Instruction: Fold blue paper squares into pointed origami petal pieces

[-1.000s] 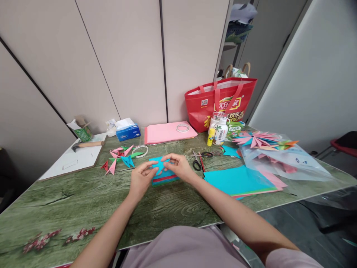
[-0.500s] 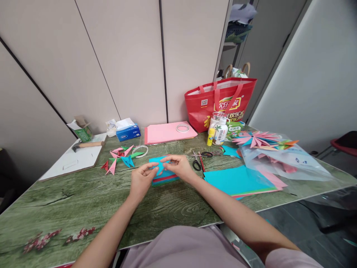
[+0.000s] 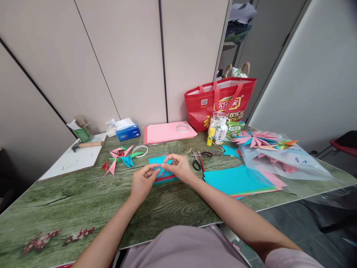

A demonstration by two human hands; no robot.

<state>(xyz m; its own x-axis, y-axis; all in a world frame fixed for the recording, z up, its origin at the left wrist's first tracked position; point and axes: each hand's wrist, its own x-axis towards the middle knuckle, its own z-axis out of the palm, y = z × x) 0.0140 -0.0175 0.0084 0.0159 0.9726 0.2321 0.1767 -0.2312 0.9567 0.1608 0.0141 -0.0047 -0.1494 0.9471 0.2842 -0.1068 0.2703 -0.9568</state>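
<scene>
Indoors, green wood-grain table (image 3: 92,208), panelled wall (image 3: 125,63); left fingers (image 3: 148,168), right fingers (image 3: 170,158) pinching blue paper (image 3: 161,172)

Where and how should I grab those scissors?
Probably take the scissors by the near black handle loop, coming from the near side with the right hand: they lie flat, that loop faces you, and the spread blades point away to the left.

Along the wall (image 3: 125,56) we see a red shopping bag (image 3: 198,113) upright on the bench (image 3: 92,201), a white bottle (image 3: 221,130) before it. To our left stands a blue tissue box (image 3: 128,133); further left, we find a hammer (image 3: 92,144) lying on a white board (image 3: 68,162), an open green box (image 3: 84,134) just behind the hammer.
</scene>
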